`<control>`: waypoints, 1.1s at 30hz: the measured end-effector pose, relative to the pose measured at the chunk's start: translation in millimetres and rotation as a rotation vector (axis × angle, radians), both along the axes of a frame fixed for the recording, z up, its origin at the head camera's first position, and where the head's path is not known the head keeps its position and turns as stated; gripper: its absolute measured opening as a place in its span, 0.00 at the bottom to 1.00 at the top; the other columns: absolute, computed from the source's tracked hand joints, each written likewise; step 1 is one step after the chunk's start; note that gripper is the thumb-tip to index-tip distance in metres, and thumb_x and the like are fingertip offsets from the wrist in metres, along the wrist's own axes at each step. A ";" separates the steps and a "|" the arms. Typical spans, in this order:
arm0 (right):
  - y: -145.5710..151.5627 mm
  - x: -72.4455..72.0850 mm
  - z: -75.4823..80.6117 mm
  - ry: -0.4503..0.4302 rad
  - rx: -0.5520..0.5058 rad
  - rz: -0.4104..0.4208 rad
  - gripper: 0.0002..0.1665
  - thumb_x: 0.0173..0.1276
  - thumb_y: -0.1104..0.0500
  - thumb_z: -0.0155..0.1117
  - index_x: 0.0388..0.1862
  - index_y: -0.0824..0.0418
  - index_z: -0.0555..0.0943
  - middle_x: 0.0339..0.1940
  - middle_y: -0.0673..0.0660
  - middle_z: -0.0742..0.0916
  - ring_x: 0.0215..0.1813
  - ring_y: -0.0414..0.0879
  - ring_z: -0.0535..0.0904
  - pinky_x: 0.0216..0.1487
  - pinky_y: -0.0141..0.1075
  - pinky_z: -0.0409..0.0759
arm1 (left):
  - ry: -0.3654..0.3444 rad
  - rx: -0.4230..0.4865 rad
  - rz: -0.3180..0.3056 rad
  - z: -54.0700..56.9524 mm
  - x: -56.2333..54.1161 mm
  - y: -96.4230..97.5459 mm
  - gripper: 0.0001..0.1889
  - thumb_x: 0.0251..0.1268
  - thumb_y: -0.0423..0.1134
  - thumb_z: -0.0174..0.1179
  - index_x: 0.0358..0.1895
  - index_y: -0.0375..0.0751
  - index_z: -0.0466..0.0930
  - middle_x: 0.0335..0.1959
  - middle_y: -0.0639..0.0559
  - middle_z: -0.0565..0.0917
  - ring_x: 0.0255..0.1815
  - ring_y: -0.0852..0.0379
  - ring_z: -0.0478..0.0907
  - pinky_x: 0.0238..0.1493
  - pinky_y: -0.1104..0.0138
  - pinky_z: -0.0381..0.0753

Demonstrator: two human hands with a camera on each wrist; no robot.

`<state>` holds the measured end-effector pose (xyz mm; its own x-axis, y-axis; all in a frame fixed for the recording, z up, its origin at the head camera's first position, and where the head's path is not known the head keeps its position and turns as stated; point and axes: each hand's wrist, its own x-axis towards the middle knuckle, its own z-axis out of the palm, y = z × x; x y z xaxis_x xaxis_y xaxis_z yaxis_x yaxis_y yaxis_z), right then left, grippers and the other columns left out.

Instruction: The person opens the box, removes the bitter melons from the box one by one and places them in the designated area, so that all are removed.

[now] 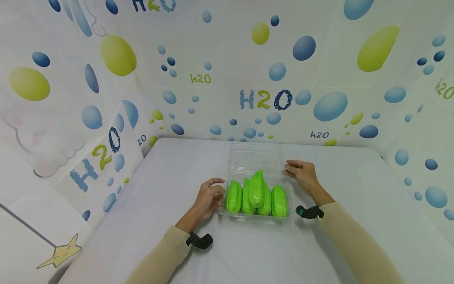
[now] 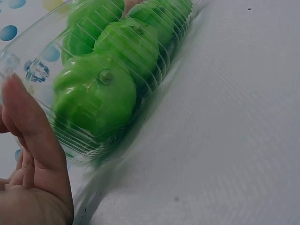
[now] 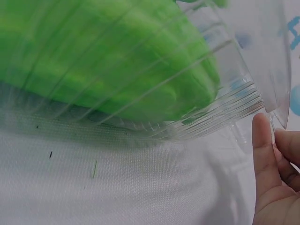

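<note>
In the head view a clear plastic clamshell box [image 1: 255,219] stands on the white table, its lid [image 1: 253,156] folded back toward the wall. Several shiny, bright green, ribbed, elongated fruit-like pieces [image 1: 279,201] sit side by side in it; one with a pointed tip [image 1: 256,189] lies on top. My left hand [image 1: 207,197] is at the box's left side, fingers loosely bent; its thumb [image 2: 28,112] comes up against the clear wall in the left wrist view. My right hand [image 1: 303,173] pinches the clear plastic edge near the hinge, between thumb [image 3: 262,136] and fingers.
A white cloth-covered table [image 1: 170,165] surrounds the box. Behind it rises a white backdrop [image 1: 227,90] printed with blue and green spots and H2O lettering. Each wrist wears a black strap device [image 1: 200,241]. A few dark specks [image 3: 50,154] lie on the cloth.
</note>
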<state>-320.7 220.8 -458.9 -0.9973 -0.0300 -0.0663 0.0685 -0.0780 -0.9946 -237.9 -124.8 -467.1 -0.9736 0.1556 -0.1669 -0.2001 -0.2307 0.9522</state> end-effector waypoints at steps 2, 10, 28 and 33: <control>0.4 0.0 0.0 0.002 0.012 0.002 0.28 0.74 0.71 0.58 0.69 0.81 0.66 0.46 0.60 0.84 0.43 0.42 0.88 0.49 0.31 0.85 | -0.009 0.002 -0.005 -0.7 -0.4 0.1 0.27 0.57 0.29 0.52 0.63 0.29 0.65 0.16 0.53 0.71 0.10 0.61 0.65 0.10 0.70 0.71; 1.4 -1.5 0.5 0.026 0.132 0.017 0.27 0.74 0.68 0.60 0.68 0.79 0.70 0.48 0.62 0.83 0.39 0.35 0.86 0.48 0.30 0.85 | -0.017 -0.002 -0.003 -0.5 -1.4 0.8 0.24 0.58 0.28 0.50 0.61 0.28 0.67 0.16 0.53 0.71 0.11 0.61 0.65 0.10 0.70 0.72; -10.4 3.6 12.6 0.084 0.594 -0.063 0.32 0.78 0.50 0.55 0.72 0.67 0.71 0.65 0.67 0.79 0.58 0.59 0.82 0.54 0.43 0.85 | 0.002 -0.003 0.024 0.3 -1.2 -2.7 0.23 0.59 0.28 0.50 0.61 0.29 0.67 0.15 0.53 0.70 0.11 0.60 0.64 0.11 0.69 0.70; -15.4 12.6 21.1 0.127 0.697 -0.126 0.32 0.77 0.48 0.56 0.71 0.66 0.73 0.69 0.65 0.77 0.64 0.61 0.75 0.59 0.53 0.78 | 0.008 0.001 0.028 0.8 -0.8 -2.6 0.23 0.59 0.28 0.51 0.60 0.30 0.68 0.15 0.53 0.70 0.11 0.61 0.64 0.11 0.70 0.70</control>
<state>-308.2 205.5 -437.8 -0.9917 0.0928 0.0889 -0.0190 0.5785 -0.8155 -238.7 -127.4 -466.3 -0.9789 0.1285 -0.1589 -0.1859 -0.2373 0.9535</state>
